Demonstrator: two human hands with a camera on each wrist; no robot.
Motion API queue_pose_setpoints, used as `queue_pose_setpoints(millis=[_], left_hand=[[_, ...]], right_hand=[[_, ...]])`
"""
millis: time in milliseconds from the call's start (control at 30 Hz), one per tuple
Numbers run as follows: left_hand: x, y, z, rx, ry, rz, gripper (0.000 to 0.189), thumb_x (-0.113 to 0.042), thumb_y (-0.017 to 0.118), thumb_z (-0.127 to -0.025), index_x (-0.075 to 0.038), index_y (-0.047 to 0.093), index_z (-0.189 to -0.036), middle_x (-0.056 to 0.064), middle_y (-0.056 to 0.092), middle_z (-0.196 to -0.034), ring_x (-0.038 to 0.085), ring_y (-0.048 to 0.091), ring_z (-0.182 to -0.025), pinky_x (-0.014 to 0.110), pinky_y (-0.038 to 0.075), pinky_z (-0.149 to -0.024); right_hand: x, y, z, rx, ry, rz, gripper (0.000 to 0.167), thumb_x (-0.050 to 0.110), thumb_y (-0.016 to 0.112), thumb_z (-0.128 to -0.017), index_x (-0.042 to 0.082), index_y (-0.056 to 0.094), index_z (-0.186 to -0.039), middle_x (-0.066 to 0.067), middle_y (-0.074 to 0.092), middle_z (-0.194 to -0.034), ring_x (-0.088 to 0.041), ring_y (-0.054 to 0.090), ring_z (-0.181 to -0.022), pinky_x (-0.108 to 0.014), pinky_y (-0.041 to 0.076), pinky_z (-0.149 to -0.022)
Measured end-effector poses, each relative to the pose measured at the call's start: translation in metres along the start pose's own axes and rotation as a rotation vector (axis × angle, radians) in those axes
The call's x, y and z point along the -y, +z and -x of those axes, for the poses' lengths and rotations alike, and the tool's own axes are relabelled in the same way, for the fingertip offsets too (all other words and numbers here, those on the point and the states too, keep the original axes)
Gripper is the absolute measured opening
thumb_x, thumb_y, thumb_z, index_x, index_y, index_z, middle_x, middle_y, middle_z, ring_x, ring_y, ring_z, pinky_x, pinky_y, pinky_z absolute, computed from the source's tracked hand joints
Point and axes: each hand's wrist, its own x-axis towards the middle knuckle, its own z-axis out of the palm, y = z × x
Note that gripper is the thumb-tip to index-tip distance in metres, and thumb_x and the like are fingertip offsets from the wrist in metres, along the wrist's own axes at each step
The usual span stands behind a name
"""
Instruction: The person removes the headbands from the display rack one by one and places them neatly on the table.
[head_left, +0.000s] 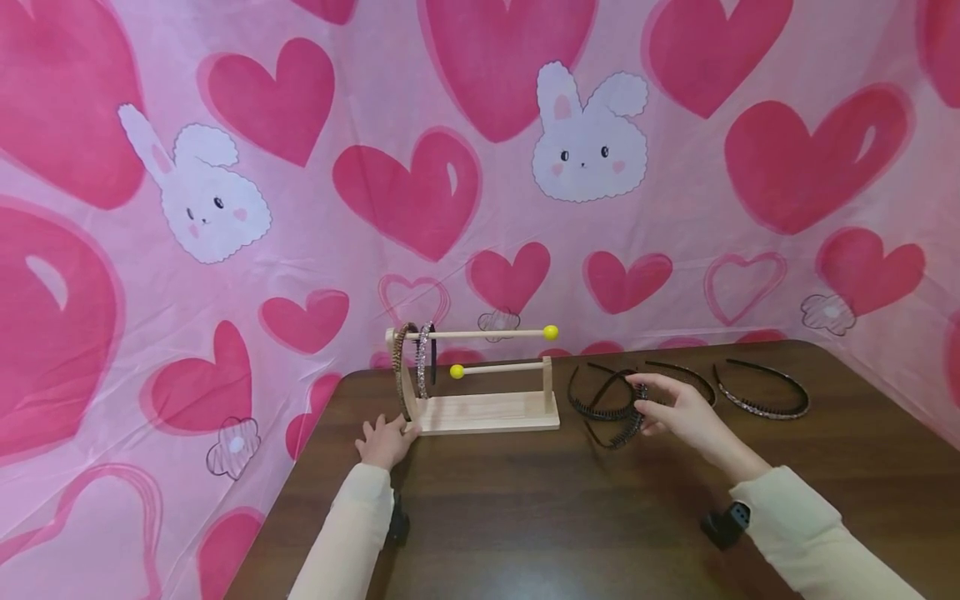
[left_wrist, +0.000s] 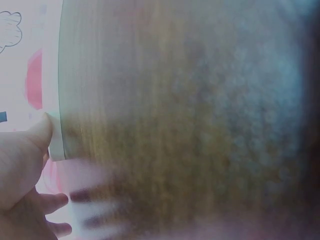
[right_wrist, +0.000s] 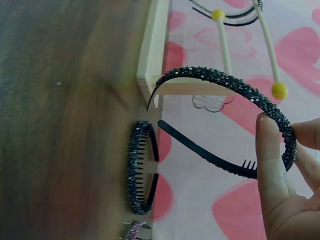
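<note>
My right hand (head_left: 675, 408) pinches a black headband with sparkling dark beads (right_wrist: 220, 77) between thumb and fingers at its curved top. The band's two ends point toward the wooden rack in the right wrist view, and it is tilted above the table. On the left, my left hand (head_left: 385, 442) touches the left end of the rack's pale wooden base (head_left: 487, 414), its thumb (left_wrist: 40, 132) against the edge and the other fingers spread. A brownish headband (head_left: 399, 362) and a silvery beaded headband (head_left: 422, 362) hang on the rack's upper bar (head_left: 487, 335).
Right of the rack, a black headband (head_left: 596, 413) lies on the brown table (head_left: 525, 517). Farther right are another dark headband (head_left: 701, 382) and a sparkly one (head_left: 768, 412). Yellow balls cap the upper bar and lower bar (head_left: 502, 367). A pink heart-print cloth (head_left: 465, 208) hangs behind.
</note>
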Motion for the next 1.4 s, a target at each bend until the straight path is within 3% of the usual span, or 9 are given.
queue_pose_setpoints(millis=[267, 500, 567, 767, 867, 1033, 1200, 1400], left_hand=[[-0.001, -0.001, -0.001, 0.006, 0.001, -0.002, 0.054, -0.038, 0.051, -0.093, -0.004, 0.046, -0.135, 0.033, 0.026, -0.139, 0.054, 0.01, -0.128, 0.068, 0.014, -0.094], [-0.001, -0.002, 0.0, 0.009, 0.0, 0.003, 0.053, -0.038, 0.05, -0.093, -0.004, 0.046, -0.134, 0.034, 0.025, -0.139, 0.055, 0.009, -0.128, 0.068, 0.014, -0.095], [0.0, -0.002, 0.001, 0.01, 0.0, 0.002, 0.053, -0.038, 0.05, -0.094, -0.004, 0.046, -0.135, 0.034, 0.025, -0.139, 0.055, 0.01, -0.128, 0.068, 0.014, -0.095], [0.0, -0.001, 0.0, 0.013, 0.004, 0.002, 0.054, -0.038, 0.05, -0.093, -0.004, 0.045, -0.135, 0.034, 0.025, -0.139, 0.056, 0.009, -0.128, 0.068, 0.013, -0.095], [0.001, -0.001, -0.001, 0.016, 0.002, 0.007, 0.054, -0.038, 0.05, -0.093, -0.005, 0.045, -0.135, 0.034, 0.024, -0.14, 0.055, 0.009, -0.128, 0.068, 0.013, -0.095], [0.002, 0.0, -0.001, 0.015, 0.003, 0.008, 0.053, -0.038, 0.05, -0.094, -0.005, 0.045, -0.135, 0.034, 0.024, -0.14, 0.055, 0.009, -0.128, 0.068, 0.013, -0.095], [0.002, 0.002, -0.002, 0.011, 0.007, 0.008, 0.053, -0.037, 0.05, -0.093, -0.005, 0.045, -0.136, 0.033, 0.025, -0.14, 0.055, 0.009, -0.128, 0.068, 0.013, -0.095], [0.002, 0.002, -0.003, 0.007, 0.009, 0.008, 0.053, -0.037, 0.05, -0.094, -0.004, 0.046, -0.135, 0.033, 0.025, -0.14, 0.054, 0.009, -0.128, 0.068, 0.013, -0.095]], right_hand=[[-0.012, -0.003, 0.007, 0.022, 0.053, 0.014, 0.045, 0.0, 0.055, -0.09, -0.011, 0.04, -0.131, -0.023, 0.053, -0.096, -0.021, 0.061, -0.064, -0.045, 0.052, -0.062], [-0.018, -0.006, 0.014, 0.032, 0.079, 0.094, 0.042, -0.003, 0.053, -0.089, -0.012, 0.042, -0.128, -0.034, 0.042, -0.118, -0.026, 0.063, -0.066, -0.041, 0.053, -0.06], [-0.019, -0.007, 0.017, 0.044, 0.094, 0.114, 0.041, -0.004, 0.053, -0.088, -0.012, 0.043, -0.127, -0.035, 0.044, -0.114, -0.03, 0.063, -0.066, -0.04, 0.053, -0.06], [-0.021, -0.011, 0.026, 0.091, 0.167, 0.212, 0.032, 0.001, 0.057, -0.088, -0.008, 0.052, -0.118, -0.019, 0.054, -0.097, -0.029, 0.061, -0.062, -0.039, 0.052, -0.054], [-0.024, -0.013, 0.029, 0.136, 0.185, 0.276, 0.026, 0.005, 0.059, -0.088, -0.005, 0.057, -0.112, -0.017, 0.055, -0.097, -0.024, 0.059, -0.058, -0.037, 0.05, -0.049], [-0.026, -0.015, 0.032, 0.264, 0.19, 0.329, 0.021, 0.01, 0.059, -0.088, -0.003, 0.061, -0.105, -0.009, 0.058, -0.08, -0.023, 0.057, -0.052, -0.035, 0.046, -0.044], [-0.029, -0.016, 0.036, 0.38, 0.226, 0.314, 0.014, 0.009, 0.057, -0.089, 0.0, 0.064, -0.098, -0.007, 0.057, -0.072, -0.022, 0.057, -0.05, -0.034, 0.046, -0.044], [-0.035, -0.012, 0.039, 0.446, 0.262, 0.296, 0.005, 0.008, 0.058, -0.088, 0.005, 0.062, -0.087, -0.007, 0.058, -0.068, -0.017, 0.057, -0.047, -0.028, 0.043, -0.042]])
